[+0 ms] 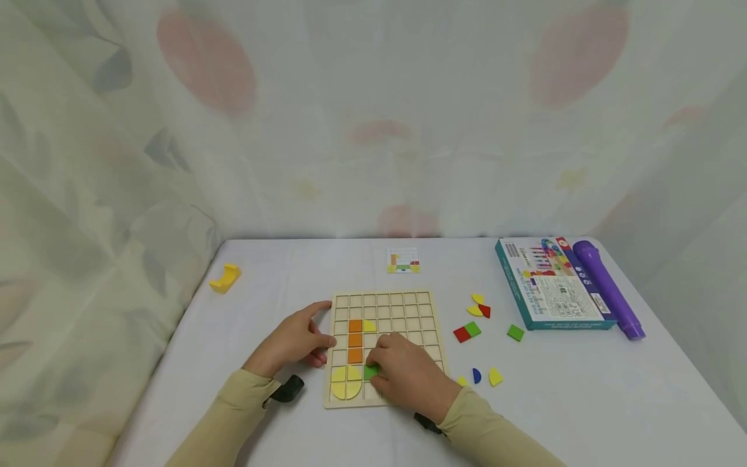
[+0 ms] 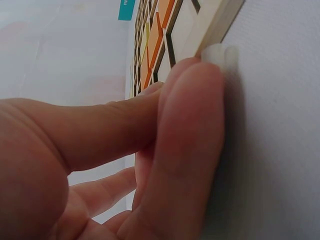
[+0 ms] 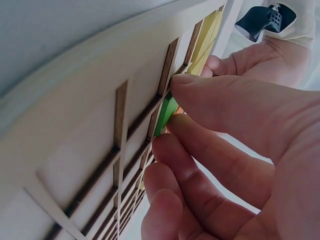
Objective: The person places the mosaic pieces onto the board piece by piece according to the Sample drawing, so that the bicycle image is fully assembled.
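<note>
A wooden grid board [image 1: 412, 312] lies on the white table. My right hand [image 1: 411, 376] is over its lower middle, pinching a green square tile [image 3: 166, 114] between thumb and fingers at a grid cell. At the board's left edge, my left hand [image 1: 292, 338] touches the rim with index finger and thumb spread apart; its lower fingers are bent beside the edge. Orange square tiles [image 1: 355, 340] form a column on the board. Below them, yellow quarter-circle pieces [image 1: 338, 390] make a round shape. Another yellow piece [image 1: 369, 325] sits right of the top orange tile.
Behind the board lies a pattern card [image 1: 403, 260]. Loose pieces to the right include a red square [image 1: 462, 335], a green square [image 1: 515, 333] and a blue half-circle [image 1: 476, 375]. Farther right are a box [image 1: 560, 292] and a purple tube [image 1: 607, 288]. A yellow holder [image 1: 225, 279] stands far left.
</note>
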A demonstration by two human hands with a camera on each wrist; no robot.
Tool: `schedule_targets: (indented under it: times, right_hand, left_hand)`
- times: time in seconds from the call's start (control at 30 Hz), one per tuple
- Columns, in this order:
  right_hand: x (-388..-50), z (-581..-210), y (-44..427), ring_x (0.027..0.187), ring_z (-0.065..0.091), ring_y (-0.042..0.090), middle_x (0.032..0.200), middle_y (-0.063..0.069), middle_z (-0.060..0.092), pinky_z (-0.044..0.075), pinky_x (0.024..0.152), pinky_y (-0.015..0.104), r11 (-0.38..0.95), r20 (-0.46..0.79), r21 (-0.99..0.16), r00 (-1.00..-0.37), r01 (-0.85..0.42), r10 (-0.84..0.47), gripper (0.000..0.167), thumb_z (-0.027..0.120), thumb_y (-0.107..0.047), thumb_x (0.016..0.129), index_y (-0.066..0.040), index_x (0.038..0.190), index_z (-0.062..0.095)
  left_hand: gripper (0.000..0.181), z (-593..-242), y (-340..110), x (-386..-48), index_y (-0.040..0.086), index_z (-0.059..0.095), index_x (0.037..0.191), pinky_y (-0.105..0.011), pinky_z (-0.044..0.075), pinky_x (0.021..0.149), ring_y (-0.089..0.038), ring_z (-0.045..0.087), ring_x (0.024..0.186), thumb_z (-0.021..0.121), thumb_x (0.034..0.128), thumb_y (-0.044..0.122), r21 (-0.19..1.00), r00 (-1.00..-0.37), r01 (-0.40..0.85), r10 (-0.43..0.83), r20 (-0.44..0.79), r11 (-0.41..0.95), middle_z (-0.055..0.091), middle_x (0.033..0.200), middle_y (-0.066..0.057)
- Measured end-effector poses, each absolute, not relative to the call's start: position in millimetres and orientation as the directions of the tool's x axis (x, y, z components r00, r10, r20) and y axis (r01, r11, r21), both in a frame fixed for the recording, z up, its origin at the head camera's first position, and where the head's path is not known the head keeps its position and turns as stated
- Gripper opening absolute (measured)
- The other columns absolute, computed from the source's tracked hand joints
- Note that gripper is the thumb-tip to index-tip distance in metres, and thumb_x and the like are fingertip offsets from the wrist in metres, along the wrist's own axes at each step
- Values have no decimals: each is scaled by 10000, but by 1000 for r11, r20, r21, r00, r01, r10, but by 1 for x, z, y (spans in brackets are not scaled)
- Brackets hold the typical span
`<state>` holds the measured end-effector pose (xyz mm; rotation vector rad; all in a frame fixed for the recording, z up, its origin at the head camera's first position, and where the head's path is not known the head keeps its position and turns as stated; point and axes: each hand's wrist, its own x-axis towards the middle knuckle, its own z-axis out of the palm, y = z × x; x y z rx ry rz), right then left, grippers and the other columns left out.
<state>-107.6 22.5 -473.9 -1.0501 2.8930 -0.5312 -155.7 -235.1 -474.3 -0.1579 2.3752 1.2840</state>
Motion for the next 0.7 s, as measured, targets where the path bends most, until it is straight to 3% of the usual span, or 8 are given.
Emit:
schedule_targets:
  times: [0.7]
  right_hand:
    - [-109,-473,24,935,571,81,1000,-77,677,566,794,215,720,65,-324,-774,-614,-630,146,828,-196,944,-174,1088,832]
  left_hand:
    - [890,-476,-236,-156,244,379,1679,-351,660,613,-238,742,647,855,935,129,767,-900,-297,102,-425,568,629,966,-163]
